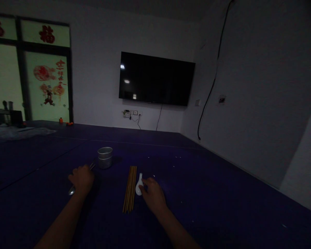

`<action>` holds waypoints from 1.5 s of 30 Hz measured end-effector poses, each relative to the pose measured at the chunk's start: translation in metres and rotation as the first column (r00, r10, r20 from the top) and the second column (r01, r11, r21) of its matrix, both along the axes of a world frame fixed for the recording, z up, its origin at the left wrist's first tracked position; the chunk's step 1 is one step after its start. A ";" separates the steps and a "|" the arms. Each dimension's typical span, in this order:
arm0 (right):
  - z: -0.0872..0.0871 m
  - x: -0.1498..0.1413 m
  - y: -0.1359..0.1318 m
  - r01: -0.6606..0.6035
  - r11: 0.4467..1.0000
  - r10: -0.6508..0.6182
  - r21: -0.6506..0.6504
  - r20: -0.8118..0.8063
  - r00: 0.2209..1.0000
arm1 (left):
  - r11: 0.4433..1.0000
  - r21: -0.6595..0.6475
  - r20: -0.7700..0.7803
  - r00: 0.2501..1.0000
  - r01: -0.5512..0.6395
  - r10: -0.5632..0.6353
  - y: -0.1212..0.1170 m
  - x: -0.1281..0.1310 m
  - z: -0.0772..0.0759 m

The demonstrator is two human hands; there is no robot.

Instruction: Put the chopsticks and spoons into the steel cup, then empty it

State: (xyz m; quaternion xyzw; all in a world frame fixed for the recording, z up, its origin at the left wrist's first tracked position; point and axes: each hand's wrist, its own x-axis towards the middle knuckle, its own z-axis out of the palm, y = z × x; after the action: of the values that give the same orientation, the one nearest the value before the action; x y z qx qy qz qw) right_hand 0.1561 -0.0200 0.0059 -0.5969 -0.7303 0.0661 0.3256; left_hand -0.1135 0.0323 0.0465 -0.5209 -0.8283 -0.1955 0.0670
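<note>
Your two forearms reach in from the near edge over the dark purple-blue surface (209, 207). Nearest the middle, a bundle of wooden chopsticks (130, 190) lies flat side by side, pointing away from you, near ends slightly uneven. Just to its right lies a white spoon (139, 189), bowl toward you and handle pointing away. Your right hand (154, 196) is at the spoon's right side, partly closed, with thumb and forefinger slightly apart and their tips at the spoon; I cannot tell whether they grip it firmly.

Over on the left, your left hand (82, 178) is palm down with its fingers bent over a metal spoon (72, 191). The bowl shows on the near left of the hand, and thin metal handles (92, 166) come out on the far right. Your palm hides how tightly it holds them, and I cannot tell how many pieces are under it. Just beyond that hand, to its right, a metal cup (105, 158) stands upright, mouth up.

Small white specks dot the right side. At the far left are clear plastic sheeting (18, 133), a dark container (7, 117) and small orange objects (61, 120). Beyond, a glass door (48, 86) bears red decorations, and a black television (157, 79) hangs on the wall.
</note>
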 end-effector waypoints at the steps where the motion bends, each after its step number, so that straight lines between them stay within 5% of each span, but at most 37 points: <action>1: 0.000 0.000 0.000 0.000 1.000 0.000 -0.003 -0.001 1.000 | 0.998 0.070 0.006 1.000 -0.012 0.011 -0.001 0.000 0.002; 5: 0.001 -0.004 -0.002 0.017 1.000 -0.016 0.008 -0.026 1.000 | 0.891 0.454 0.028 1.000 -0.009 -0.004 -0.003 0.004 0.008; 9: 0.003 -0.006 -0.006 0.009 0.998 -0.004 0.059 -0.085 0.996 | 0.688 0.689 -0.133 0.973 0.226 -0.186 -0.008 0.033 0.004; 12: 0.007 -0.006 -0.009 -0.034 0.989 0.057 0.145 -0.158 0.986 | 0.447 0.701 -0.396 0.824 0.556 -0.405 -0.016 0.068 -0.010; 15: 0.011 -0.006 -0.012 -0.082 0.966 0.148 0.245 -0.262 0.954 | 0.184 0.559 -0.642 0.562 0.809 -0.521 -0.028 0.099 -0.022; 17: 0.014 -0.007 -0.014 -0.098 0.949 0.199 0.300 -0.327 0.924 | 0.135 0.526 -0.657 0.502 0.840 -0.563 -0.035 0.112 -0.027; 22: 0.016 -0.011 -0.018 -0.078 0.931 0.229 0.358 -0.401 0.887 | 0.076 0.526 -0.626 0.446 0.847 -0.639 -0.044 0.122 -0.027; 31: 0.022 -0.007 -0.019 0.030 0.933 0.161 0.359 -0.490 0.857 | 0.073 0.461 -0.620 0.380 0.884 -0.686 -0.039 0.123 -0.036; 37: 0.026 0.001 -0.018 0.125 0.942 0.088 0.312 -0.588 0.804 | 0.093 0.373 -0.562 0.304 0.923 -0.769 -0.040 0.121 -0.037; 45: 0.021 0.009 -0.008 0.225 0.940 0.018 0.258 -0.694 0.719 | 0.153 0.313 -0.536 0.308 0.937 -0.786 -0.038 0.122 -0.037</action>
State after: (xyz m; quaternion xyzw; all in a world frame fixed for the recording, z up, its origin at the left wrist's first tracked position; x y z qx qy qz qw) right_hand 0.1649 -0.0278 0.0267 -0.5081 -0.5229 0.1429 0.6694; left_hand 0.0083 -0.0061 0.0094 -0.8704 -0.2532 -0.3724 0.1988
